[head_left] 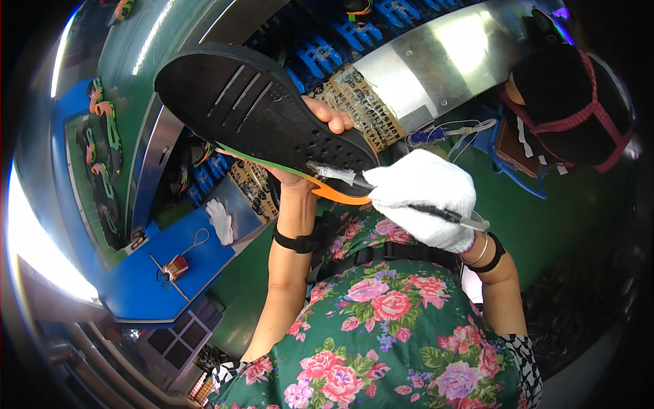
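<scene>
Upper centre of the frame: black shoe sole (252, 109), held up at a slant, rounded wide end toward upper left, narrower end toward frame centre. Three long slots on the wide part, a cluster of small round holes on the narrow part. Green edging along the lower side, turning orange near the narrow end.

Left hand (294, 178), bare, grasps the sole from behind. Fingertips curl over its upper right edge; palm and wrist show below the green edging. Grip sits around the middle; the wide end sticks out well past it to upper left, the narrow end to the right, toward the other hand. Black band (296, 240) on that wrist.

Right hand (426, 198), in a white glove, just right of frame centre, closed round a brush-like tool (340, 176). Tool points left, its dark tip over the sole's lower side, near the orange edging; cannot tell whether the tip touches. A dark rod with a silvery end (470, 222) shows at the glove's lower side; cannot tell if it belongs to the same tool.

Lower left: blue tabletop (143, 294) bearing a loose white glove (219, 222) and a small red object (176, 268) with a cord loop. Upper left: green and black shoe parts (103, 163) in a row. Right: another person's dark head covering (562, 88) with red straps. Lower centre: floral apron (381, 334) of the wearer.
</scene>
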Available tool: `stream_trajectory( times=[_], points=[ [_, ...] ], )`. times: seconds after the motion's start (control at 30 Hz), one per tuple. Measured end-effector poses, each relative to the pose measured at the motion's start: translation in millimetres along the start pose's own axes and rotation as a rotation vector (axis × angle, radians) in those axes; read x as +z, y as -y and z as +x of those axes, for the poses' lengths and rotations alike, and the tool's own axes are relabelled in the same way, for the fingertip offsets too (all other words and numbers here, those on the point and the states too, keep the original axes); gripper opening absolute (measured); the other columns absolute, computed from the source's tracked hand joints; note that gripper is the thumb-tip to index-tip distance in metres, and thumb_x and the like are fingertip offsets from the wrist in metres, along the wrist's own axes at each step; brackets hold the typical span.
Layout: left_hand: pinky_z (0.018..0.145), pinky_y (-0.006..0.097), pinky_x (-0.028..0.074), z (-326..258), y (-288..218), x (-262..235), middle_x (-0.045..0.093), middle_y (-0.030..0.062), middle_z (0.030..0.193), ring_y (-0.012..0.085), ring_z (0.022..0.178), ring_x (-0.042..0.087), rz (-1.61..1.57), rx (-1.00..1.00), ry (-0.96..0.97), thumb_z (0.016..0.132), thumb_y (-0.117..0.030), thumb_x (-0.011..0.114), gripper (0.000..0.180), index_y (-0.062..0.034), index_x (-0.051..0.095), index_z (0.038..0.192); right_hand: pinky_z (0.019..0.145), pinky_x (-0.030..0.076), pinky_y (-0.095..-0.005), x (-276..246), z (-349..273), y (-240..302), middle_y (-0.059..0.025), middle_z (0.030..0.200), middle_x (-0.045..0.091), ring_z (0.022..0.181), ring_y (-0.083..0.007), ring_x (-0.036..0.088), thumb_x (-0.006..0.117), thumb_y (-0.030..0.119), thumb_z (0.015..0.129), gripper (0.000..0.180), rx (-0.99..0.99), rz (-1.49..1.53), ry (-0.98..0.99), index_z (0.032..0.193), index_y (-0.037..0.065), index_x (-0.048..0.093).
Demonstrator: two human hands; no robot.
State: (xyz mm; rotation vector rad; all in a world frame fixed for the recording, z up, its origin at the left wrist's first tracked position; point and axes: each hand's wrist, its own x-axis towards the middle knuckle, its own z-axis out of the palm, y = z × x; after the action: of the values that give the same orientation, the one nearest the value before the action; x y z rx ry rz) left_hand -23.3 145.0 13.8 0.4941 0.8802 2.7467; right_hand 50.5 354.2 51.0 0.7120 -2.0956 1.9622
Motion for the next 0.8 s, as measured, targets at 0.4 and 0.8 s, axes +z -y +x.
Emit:
stream_trajectory(
  times=[0.4, 0.8],
  points=[
    [0.089, 0.047, 0.049, 6.0, -8.4, -11.4, 0.065, 0.0180, 0.100, 0.0293, 0.092, 0.064, 0.087, -0.081, 0.068, 0.074, -0.095, 0.046, 0.109, 0.0059, 0.060, 0.112, 0.069, 0.056, -0.0329, -0.1, -5.6, -4.7, -0.0098, 0.098, 0.077, 0.079, -0.0233, 0.071, 0.082, 0.003, 0.074, 0.022, -0.048, -0.065, -0.004, 0.095, 0.005, 0.078],
    [0.087, 0.043, 0.048, 14.3, -10.6, -0.2, 0.064, 0.0154, 0.093, 0.0276, 0.089, 0.065, 0.232, -0.104, 0.010, 0.088, -0.068, 0.060, 0.076, 0.0065, 0.061, 0.103, 0.071, 0.056, -0.0340, -4.0, -10.1, -8.2, -0.0112, 0.094, 0.076, 0.079, -0.0242, 0.071, 0.081, 0.002, 0.074, 0.018, 0.054, 0.028, -0.023, 0.092, 0.005, 0.078]
  ],
)
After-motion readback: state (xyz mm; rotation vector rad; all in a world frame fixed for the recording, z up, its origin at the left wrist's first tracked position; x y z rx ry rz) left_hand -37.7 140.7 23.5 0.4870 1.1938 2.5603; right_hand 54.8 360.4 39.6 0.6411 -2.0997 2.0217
